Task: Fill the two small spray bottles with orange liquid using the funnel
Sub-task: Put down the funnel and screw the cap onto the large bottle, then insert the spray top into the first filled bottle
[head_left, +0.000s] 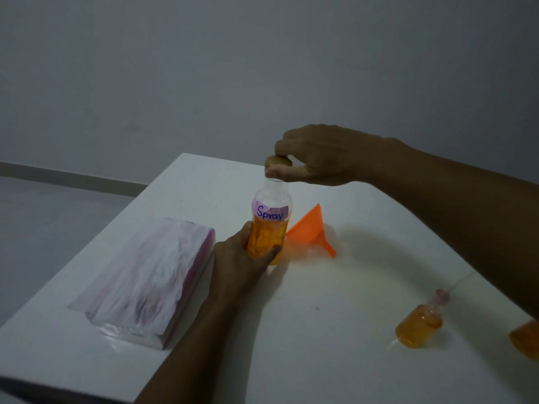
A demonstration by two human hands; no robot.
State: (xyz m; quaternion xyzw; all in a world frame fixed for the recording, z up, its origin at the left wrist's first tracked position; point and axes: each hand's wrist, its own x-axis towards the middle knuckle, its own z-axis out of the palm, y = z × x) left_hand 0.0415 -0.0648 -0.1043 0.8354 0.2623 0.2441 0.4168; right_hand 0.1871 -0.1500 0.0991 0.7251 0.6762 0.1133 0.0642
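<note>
Dim grey room, plain wall, and a white table (335,301) whose far corner points off toward 12 o'clock. Dead centre stands the big clear bottle (269,225) with a pink label reading "Spray", a bit over half full of orange liquid. The left hand (242,258) is wrapped around its lower half, fingers curled snug on the orange part, thumb on the near side. The right hand (315,156) sits on top, thumb and fingertips pinching the gold cap (277,161) right at the bottle mouth; can't tell if the cap is seated or just lifted.

Orange funnel (312,228) lies on its side just beside the bottle at 3 o'clock, spout pointing toward the lower right. One small spray bottle (423,325) stands down at 4 o'clock with orange liquid in it and a pinkish top, well apart from the big bottle. A second orange container (526,339) is cut off by the right frame edge. A plastic-wrapped pink-and-white pack (145,275) lies at 8 o'clock near the left table edge. Open table between the funnel and the small bottle.
</note>
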